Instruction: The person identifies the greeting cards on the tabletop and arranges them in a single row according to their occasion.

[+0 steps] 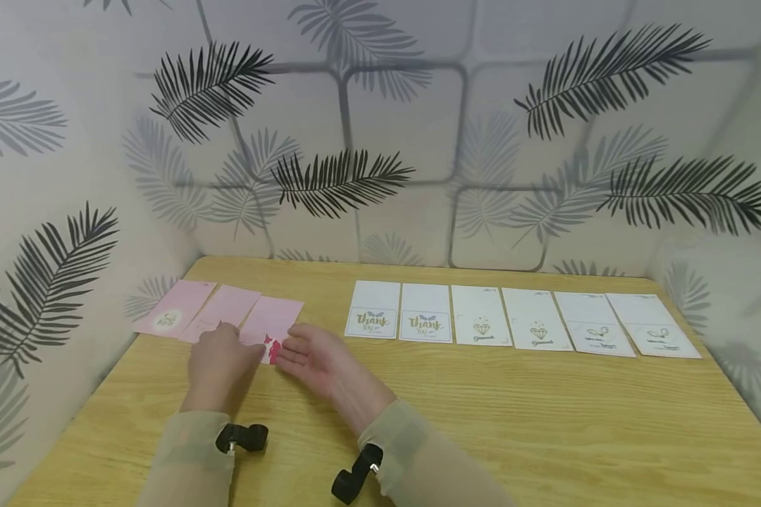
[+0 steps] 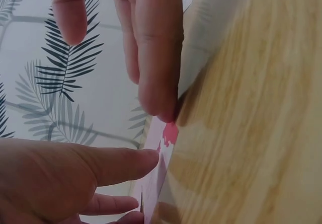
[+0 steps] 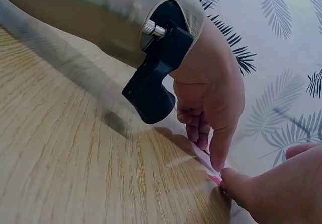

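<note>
A pink card (image 1: 274, 315) with a white and bright pink printed lower part lies on the wooden table between both hands, rightmost of three pink cards. My left hand (image 1: 218, 359) is at its left side, thumb reaching to the lower left edge, other fingers spread over the gap beside the middle pink card (image 1: 231, 303). At the right edge, my right hand (image 1: 326, 370) rests its nearly straight fingertips, palm turned inward. In the left wrist view, the right hand's fingers (image 2: 158, 58) touch down at the printed corner, with the left thumb (image 2: 136, 163) close by.
The leftmost pink card (image 1: 187, 299) bears a pale round print. To the right, several white cards stand in a row: Thank You cards (image 1: 370, 320), diamond-and-key cards (image 1: 482, 324) and cards with gold lettering (image 1: 599, 334). A leaf-patterned wall (image 1: 406, 211) borders the table's back.
</note>
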